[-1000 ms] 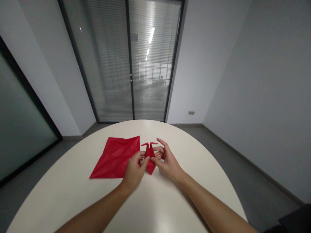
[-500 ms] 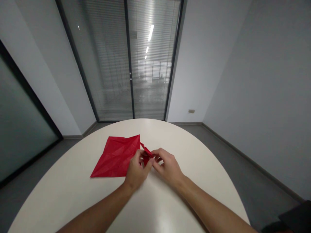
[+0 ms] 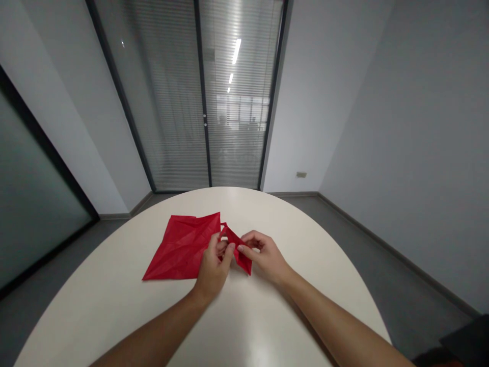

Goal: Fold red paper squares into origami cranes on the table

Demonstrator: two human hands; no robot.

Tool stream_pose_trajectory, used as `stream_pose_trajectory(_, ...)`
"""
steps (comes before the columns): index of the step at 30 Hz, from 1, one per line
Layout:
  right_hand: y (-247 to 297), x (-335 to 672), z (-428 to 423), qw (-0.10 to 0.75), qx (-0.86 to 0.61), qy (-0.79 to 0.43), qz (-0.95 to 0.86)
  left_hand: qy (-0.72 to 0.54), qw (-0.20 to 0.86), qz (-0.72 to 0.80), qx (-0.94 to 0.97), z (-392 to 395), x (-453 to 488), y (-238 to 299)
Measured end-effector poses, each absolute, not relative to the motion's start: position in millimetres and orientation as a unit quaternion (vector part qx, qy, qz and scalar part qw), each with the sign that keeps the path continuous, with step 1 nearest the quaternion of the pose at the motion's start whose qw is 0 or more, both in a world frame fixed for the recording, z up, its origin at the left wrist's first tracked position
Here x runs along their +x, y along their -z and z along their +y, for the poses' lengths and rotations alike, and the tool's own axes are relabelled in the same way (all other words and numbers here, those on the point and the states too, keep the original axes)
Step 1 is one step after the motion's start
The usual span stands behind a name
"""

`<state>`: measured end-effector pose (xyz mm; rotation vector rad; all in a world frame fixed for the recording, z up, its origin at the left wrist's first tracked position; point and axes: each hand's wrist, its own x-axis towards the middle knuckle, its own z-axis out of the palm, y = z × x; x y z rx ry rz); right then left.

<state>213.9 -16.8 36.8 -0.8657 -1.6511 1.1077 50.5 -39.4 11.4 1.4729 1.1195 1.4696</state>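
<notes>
It looks like an office meeting room. A round white table (image 3: 305, 239) faces glass panels (image 3: 171, 102) with blinds (image 3: 244, 158), where strip lights (image 3: 237, 51) show.

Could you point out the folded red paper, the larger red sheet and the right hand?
Folded red paper (image 3: 244, 261): head view, on its lower part.
Larger red sheet (image 3: 179, 250): head view, middle of its surface.
Right hand (image 3: 268, 258): head view, on its back.
</notes>
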Motion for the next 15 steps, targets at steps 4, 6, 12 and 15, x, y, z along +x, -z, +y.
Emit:
stream_pose_trajectory(4,-40.1,211.5,-21.2,0.499,-0.339,-0.417,-0.680,-0.585,0.395,0.418,0.572,-36.0,52.0,-11.4)
stream_pose_trajectory(6,-38.1,209.1,-22.6,0.501,-0.322,-0.427,-0.680,-0.599,0.392,0.411,0.564,-34.5,51.8,-12.0)
stream_pose_trajectory(12,-31.4,206.4,-22.3,0.490,-0.314,-0.426,-0.692,-0.609,0.357,0.402,0.583,-34.5,51.4,-13.7)
stream_pose_trajectory(15,-31.9,206.7,-22.5,0.482,-0.348,-0.405,-0.695,-0.598,0.357,0.409,0.589,-35.9,53.2,-14.0)
